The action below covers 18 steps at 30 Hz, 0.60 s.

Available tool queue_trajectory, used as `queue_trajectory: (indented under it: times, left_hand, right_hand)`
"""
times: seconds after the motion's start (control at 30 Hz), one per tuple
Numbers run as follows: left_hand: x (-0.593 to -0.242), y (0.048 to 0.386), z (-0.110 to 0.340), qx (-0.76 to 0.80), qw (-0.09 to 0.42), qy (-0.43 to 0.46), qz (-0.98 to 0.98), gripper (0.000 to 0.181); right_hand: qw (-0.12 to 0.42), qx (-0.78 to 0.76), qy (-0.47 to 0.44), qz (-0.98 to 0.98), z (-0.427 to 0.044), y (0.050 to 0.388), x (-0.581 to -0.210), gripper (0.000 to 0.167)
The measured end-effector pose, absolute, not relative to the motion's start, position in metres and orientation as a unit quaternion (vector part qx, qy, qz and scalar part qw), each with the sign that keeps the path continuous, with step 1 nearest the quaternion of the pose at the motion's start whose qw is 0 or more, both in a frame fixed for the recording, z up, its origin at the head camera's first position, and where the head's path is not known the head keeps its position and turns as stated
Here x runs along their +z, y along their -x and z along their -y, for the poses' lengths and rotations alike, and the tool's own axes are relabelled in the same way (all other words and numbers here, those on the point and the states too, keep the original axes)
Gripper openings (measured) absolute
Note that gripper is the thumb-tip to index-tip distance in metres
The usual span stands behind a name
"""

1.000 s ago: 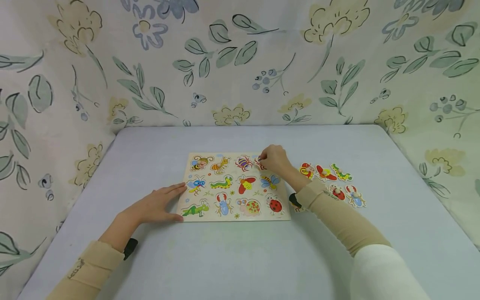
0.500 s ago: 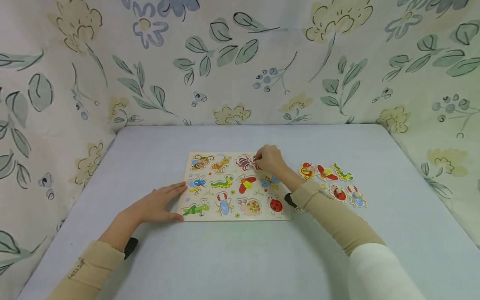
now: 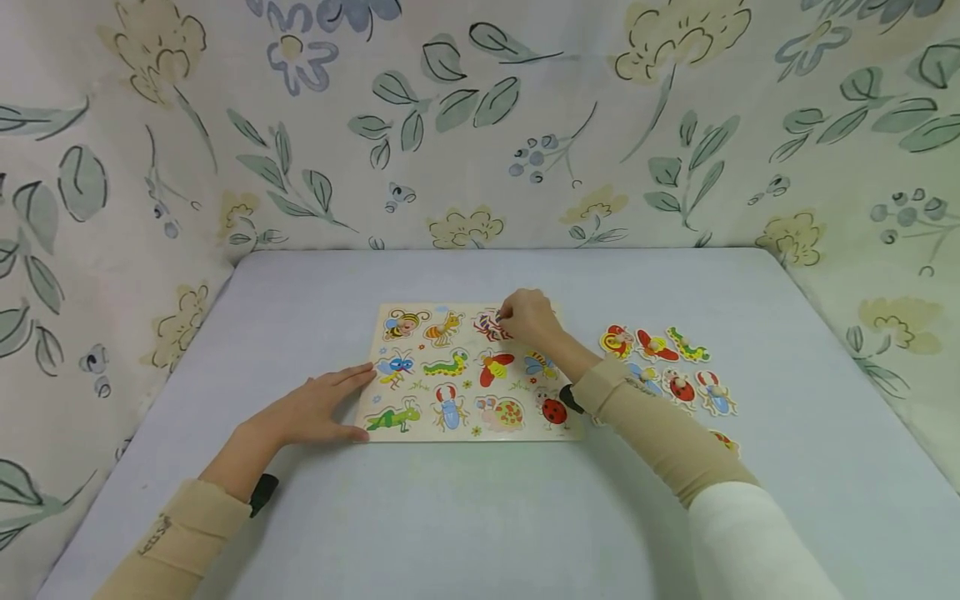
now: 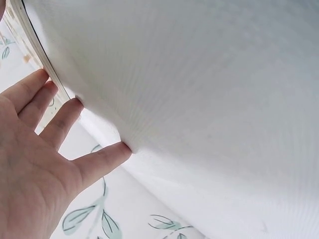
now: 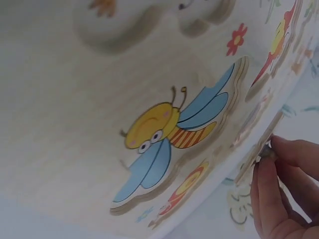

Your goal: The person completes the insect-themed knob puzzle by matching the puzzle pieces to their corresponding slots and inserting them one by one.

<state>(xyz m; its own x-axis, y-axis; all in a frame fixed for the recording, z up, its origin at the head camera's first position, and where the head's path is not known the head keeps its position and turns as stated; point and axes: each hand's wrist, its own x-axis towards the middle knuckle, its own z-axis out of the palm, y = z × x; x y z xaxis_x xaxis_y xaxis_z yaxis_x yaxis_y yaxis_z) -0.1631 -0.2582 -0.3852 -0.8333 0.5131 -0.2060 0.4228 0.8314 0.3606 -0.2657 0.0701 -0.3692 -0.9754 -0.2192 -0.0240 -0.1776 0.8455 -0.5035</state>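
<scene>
Right hand point(image 3: 531, 319) pinches a spider piece point(image 3: 491, 327) by its knob, head view, at the third spot from left in the far row of the wooden insect puzzle board point(image 3: 472, 406); can't tell if it's seated. Board lies mid-table, long side parallel to the far edge of the white table point(image 3: 450, 517). Left hand point(image 3: 311, 408) has fingers spread and mostly straight, tips at board's left edge, thumb by its near-left corner. Loose pieces off board's right edge: snail point(image 3: 617, 342), red-winged bug point(image 3: 656, 345), caterpillar point(image 3: 687, 344), ladybug point(image 3: 680, 387), stag beetle point(image 3: 716, 393); more partly hidden by right sleeve point(image 3: 667, 429). Floral curtain point(image 3: 465, 150) behind table's far edge.

Left wrist view: same hand, fingers fanned, two tips touching the board edge, two others on the tabletop alongside.

Right wrist view: thumb and fingers closed on a small grey knob point(image 5: 266, 150); the held piece shows near edge-on, picture unreadable. Blue-winged yellow insect picture point(image 5: 154, 124) sits in its board recess, red flower print point(image 5: 237, 40) beside it.
</scene>
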Motion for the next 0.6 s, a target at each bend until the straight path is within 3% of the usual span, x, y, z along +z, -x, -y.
queue_trajectory:
  times: [0.6]
  left_hand:
    - [-0.3883,0.1654,0.2599,0.152,0.148,-0.251,-0.944,0.094]
  right_hand:
    - [0.023,-0.260,0.143,-0.955,-0.0597,0.2707,-0.3728,0.013]
